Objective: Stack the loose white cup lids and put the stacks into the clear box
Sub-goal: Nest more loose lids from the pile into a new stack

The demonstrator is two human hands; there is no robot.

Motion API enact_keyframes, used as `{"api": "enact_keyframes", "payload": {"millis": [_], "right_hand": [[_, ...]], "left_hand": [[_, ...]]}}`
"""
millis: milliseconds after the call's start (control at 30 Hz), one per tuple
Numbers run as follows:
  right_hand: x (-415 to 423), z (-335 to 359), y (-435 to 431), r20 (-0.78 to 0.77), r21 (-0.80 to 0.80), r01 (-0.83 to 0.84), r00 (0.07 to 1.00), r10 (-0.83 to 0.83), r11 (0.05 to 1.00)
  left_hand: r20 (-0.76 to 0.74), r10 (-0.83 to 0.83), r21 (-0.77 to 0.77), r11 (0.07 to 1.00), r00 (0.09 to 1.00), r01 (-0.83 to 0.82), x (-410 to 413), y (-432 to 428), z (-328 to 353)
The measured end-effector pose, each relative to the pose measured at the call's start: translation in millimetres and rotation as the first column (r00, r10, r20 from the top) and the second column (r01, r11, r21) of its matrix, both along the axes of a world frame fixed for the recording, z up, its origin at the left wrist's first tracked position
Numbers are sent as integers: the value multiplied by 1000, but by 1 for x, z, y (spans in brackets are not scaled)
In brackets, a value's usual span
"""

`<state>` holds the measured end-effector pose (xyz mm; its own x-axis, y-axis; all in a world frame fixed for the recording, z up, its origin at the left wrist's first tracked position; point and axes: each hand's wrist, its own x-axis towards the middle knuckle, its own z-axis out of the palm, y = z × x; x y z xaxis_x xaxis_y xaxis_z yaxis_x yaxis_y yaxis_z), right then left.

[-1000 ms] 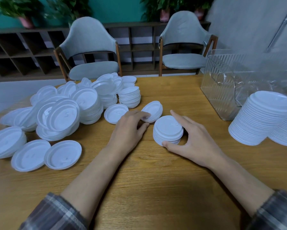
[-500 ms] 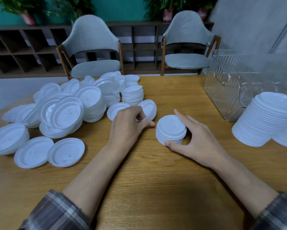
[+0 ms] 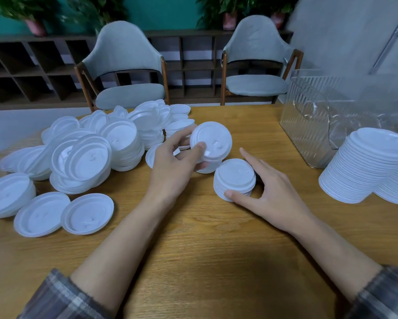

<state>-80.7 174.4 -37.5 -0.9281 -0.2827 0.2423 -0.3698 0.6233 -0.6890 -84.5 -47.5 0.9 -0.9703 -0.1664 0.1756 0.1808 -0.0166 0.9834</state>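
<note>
My left hand (image 3: 175, 166) holds a few nested white lids (image 3: 213, 141) lifted off the table, thumb on top and fingers behind. Just right of it a short stack of lids (image 3: 234, 178) stands on the wooden table (image 3: 204, 238). My right hand (image 3: 271, 194) cups that stack, thumb at its near edge and index finger along its far side. A large heap of loose lids (image 3: 89, 153) covers the table's left part. Two tall lid stacks (image 3: 366, 164) stand at the right, in front of the clear ribbed box (image 3: 308, 125).
Two flat lids (image 3: 64, 215) lie side by side near the left front of the table. Behind the table stand two grey chairs (image 3: 126, 65), a low wooden shelf unit and potted plants.
My left hand has picked up a few lids from beside the heap and raised them above the table toward the short stack. My right hand stays on that stack.
</note>
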Motion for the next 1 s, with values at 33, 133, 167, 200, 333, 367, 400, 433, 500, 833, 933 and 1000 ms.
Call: {"api": "enact_keyframes", "payload": {"millis": [33,133,167,200,333,367,400,433,500,833,933,1000], "right_hand": [[0,1,0,6,-9,-5,1000,5,1000],[0,2,0,19,-31,-6,1000,7,1000],[0,2,0,16,-37,-5,1000,5,999],[0,3,0,12,-41,-5,1000,5,999],[0,2,1,-11,-26,-13,1000,12,1000],[-1,1,2,-16,-22,-12,1000,11,1000],[-1,0,2,-24,-14,-10,1000,10,1000],[-2,0,2,-32,-5,-9,999,9,1000],[-2,-2,1,-36,11,-7,999,7,1000],[-2,0,1,-14,18,-2,1000,2,1000],[-1,1,1,-11,9,-7,1000,7,1000],[0,2,0,1,-3,-9,1000,9,1000]], "left_hand": [[32,-61,31,998,998,60,1,1,0],[47,-173,-56,983,984,176,-1,2,-6],[24,-161,-165,973,987,163,-1,2,-9],[-3,-148,-276,951,989,141,-2,2,-11],[-76,-109,-513,856,991,55,2,3,-15],[-80,-95,-532,846,992,38,2,3,-15],[-80,-82,-540,841,993,26,2,2,-16],[-74,-73,-547,837,995,20,2,2,-17],[-48,-67,-565,825,997,28,1,1,-17],[-77,-97,-565,824,992,37,3,10,-22],[-108,-95,-564,826,990,17,5,12,-23],[-124,-91,-580,815,988,3,6,14,-24]]}}
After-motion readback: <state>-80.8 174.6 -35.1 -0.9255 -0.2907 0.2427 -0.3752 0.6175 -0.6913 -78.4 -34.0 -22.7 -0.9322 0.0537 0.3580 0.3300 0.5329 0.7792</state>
